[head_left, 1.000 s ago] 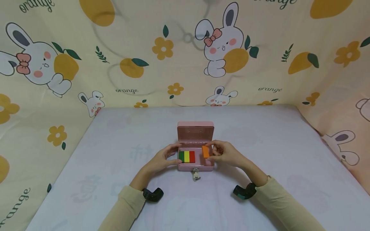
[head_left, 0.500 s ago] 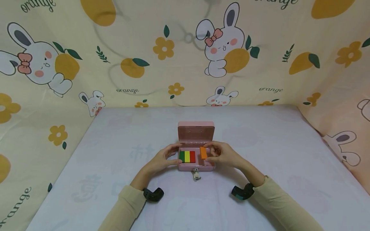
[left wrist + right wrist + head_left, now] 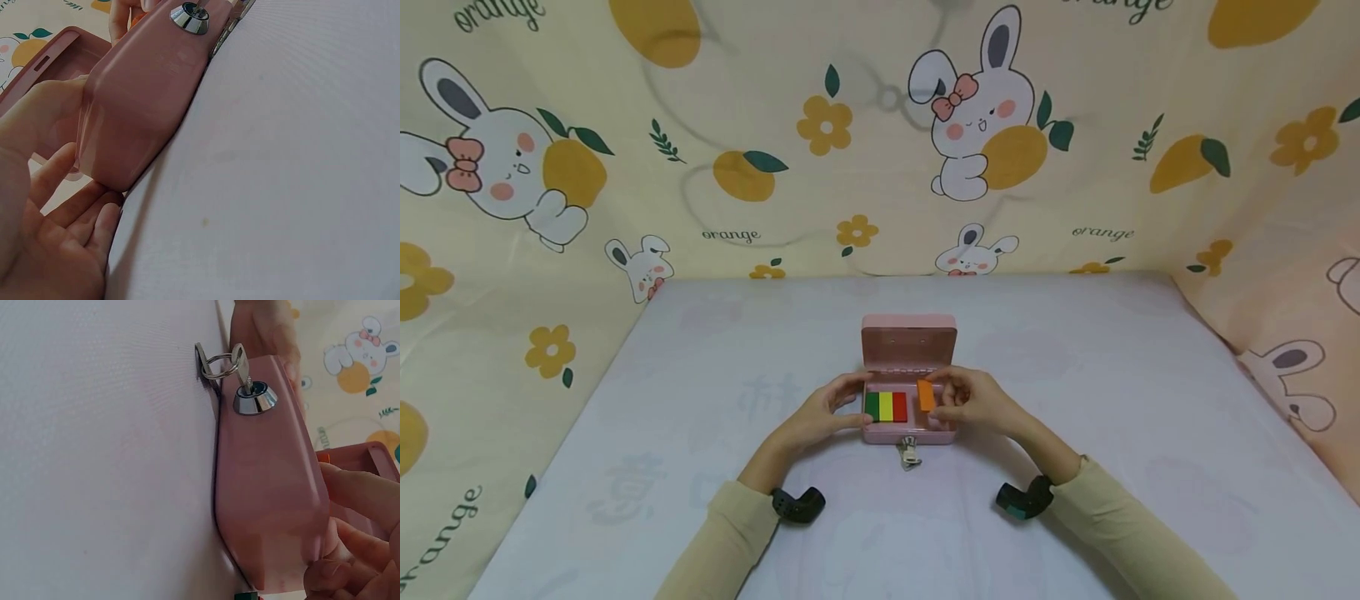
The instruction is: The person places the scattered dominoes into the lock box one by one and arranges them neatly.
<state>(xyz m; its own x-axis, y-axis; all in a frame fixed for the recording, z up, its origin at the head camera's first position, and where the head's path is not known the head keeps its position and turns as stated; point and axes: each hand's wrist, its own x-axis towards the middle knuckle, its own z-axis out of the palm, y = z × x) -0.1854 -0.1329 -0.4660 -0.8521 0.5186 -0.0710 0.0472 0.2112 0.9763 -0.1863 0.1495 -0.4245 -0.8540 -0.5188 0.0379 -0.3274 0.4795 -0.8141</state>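
Note:
A pink metal cash box stands with its lid raised, a key in its front lock. Inside at the left, green, yellow and red blocks lie side by side. My left hand grips the box's left end, thumb at the front rim and fingers further back. Between thumb and fingers, my right hand pinches an orange block, which is tilted over the right half of the box. In the right wrist view only a sliver of that block shows.
A ring with a second key hangs from the key in the lock. The white-covered table surrounds the box. Behind and beside it rises a cloth printed with rabbits and oranges.
My right hand has moved slightly left with the orange block, bringing it closer to the red block. The left hand keeps its grip on the box.

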